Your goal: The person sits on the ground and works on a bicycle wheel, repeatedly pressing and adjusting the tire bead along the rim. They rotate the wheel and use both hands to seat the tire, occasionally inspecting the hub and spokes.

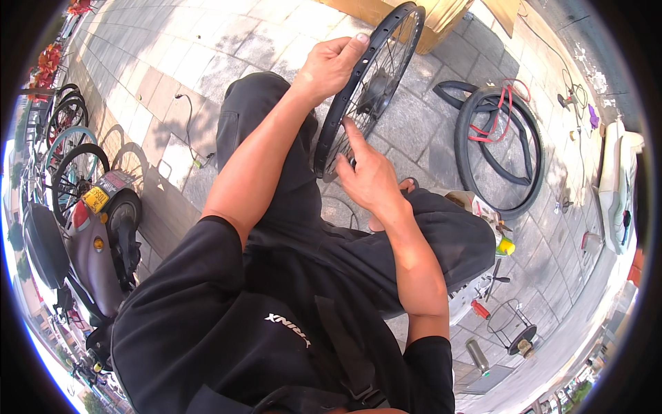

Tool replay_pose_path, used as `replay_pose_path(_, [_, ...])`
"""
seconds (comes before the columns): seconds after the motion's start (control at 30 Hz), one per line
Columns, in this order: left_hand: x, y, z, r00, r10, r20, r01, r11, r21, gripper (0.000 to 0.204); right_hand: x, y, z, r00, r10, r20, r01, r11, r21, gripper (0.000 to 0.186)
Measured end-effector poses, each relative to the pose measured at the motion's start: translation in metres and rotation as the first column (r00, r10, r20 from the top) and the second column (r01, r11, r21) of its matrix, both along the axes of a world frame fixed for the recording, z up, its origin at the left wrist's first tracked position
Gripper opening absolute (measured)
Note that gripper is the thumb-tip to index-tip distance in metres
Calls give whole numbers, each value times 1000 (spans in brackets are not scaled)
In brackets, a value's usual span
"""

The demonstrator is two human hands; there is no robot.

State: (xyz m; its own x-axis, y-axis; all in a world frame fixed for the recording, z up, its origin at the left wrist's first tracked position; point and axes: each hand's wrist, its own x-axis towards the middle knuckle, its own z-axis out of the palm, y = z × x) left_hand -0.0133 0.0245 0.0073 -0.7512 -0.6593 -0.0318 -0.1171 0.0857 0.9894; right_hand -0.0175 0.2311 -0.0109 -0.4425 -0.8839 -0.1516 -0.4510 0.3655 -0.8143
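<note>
A bare black bicycle wheel (365,90) stands upright on edge just beyond the person's knees, over the stone paving (207,55). The left hand (331,65) has its fingers curled over the top of the rim, holding it; the right hand (369,176) touches the lower rim with index finger extended, the others loosely bent. It looks light and stiff, its thin spokes likely bendable; the rim seems the safest hold.

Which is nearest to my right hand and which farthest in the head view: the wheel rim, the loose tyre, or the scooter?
From the right hand:
1. Wheel rim, touching the fingertips, just ahead.
2. Loose tyre, flat on the paving to the right.
3. Scooter, parked far off on the left.
</note>
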Motion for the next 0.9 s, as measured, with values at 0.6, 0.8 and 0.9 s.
replay_pose_path(0.6, [-3,-9,-17,998,1,-56,-4,999,-44,49,1,-1,-2,1000,-14,-24,14,1000,-6,71])
replay_pose_path(0.8, [-2,-11,-16,999,-12,-31,13,1000,9,45,1,-1,-2,1000,-8,-9,8,999,-41,69])
replay_pose_path(0.9, [-2,-4,-11,999,20,-50,-19,1000,13,50,1,0,-7,998,-7,-59,5,999,-48,69])
